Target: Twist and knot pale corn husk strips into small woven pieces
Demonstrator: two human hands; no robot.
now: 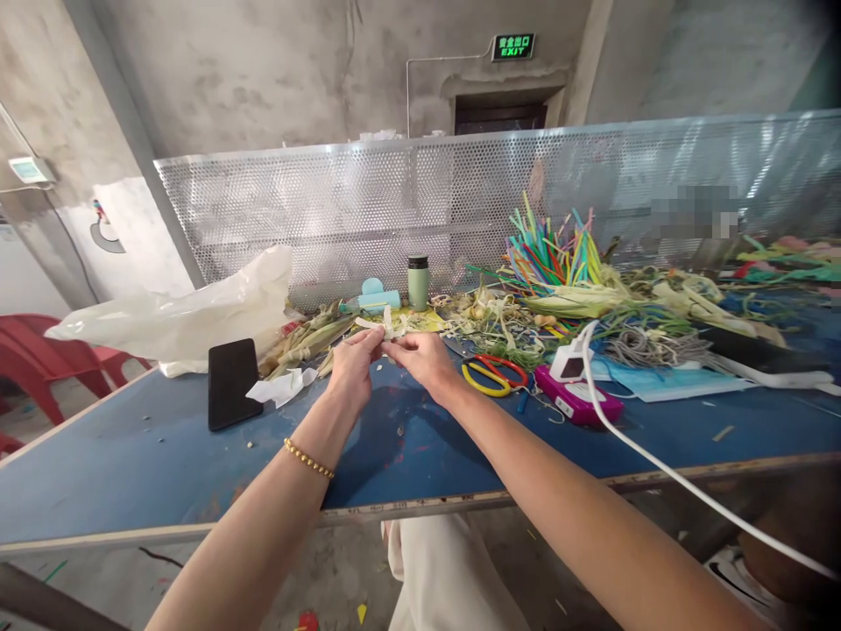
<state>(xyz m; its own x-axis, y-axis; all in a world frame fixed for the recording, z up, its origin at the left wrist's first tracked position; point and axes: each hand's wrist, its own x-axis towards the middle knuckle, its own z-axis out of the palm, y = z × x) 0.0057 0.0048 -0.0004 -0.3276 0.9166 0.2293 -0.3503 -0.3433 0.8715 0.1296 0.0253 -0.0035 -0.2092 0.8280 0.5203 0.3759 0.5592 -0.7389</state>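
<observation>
Both hands meet above the blue table (164, 456), just past its middle. My left hand (353, 361), with a gold bead bracelet on the wrist, pinches pale corn-husk strips (385, 325). My right hand (420, 354) pinches the same strips from the other side. The strips cross between the fingertips and one end sticks upward. A heap of dried corn husks (308, 342) lies right behind the hands.
A black phone (231, 382) and crumpled white paper (282, 386) lie left of the hands. Yellow-red scissors (492, 374), a pink power bank (578, 400) with white cable, coloured strips (552, 250), a green flask (418, 282) and a plastic bag (190, 315) surround them. Perforated metal screen (328, 210) behind.
</observation>
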